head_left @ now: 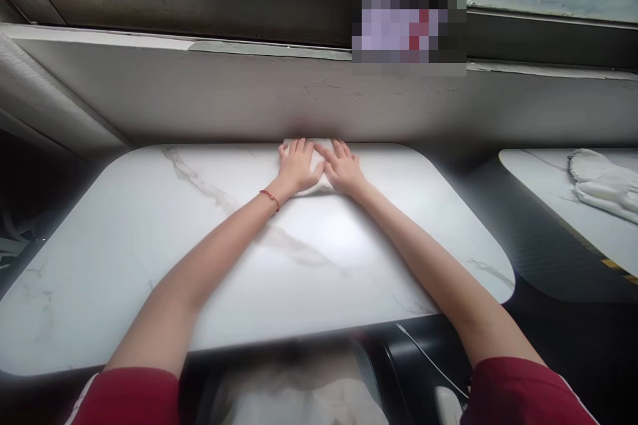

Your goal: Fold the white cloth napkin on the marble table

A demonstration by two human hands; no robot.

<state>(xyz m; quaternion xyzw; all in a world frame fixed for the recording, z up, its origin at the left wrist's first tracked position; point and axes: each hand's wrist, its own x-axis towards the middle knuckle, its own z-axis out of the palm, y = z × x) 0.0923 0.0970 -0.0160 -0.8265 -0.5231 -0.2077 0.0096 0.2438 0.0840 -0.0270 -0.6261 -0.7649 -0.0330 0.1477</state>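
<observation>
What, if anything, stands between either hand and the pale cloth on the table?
Nothing visible: the left hand and right hand both rest directly on the cloth. The only barrier near it is the wall just beyond the far edge of the table.

Off-white cloth (316, 161), lying flat, partly covered, midway along the far edge of a marbled tabletop (343, 299)

A white table (100, 226) with rounded corners and grey-brown marble veins carries a pale cloth (318, 187) at its far edge. Rightward, a similar tabletop (538, 169) bears crumpled white fabric (605, 182).
</observation>
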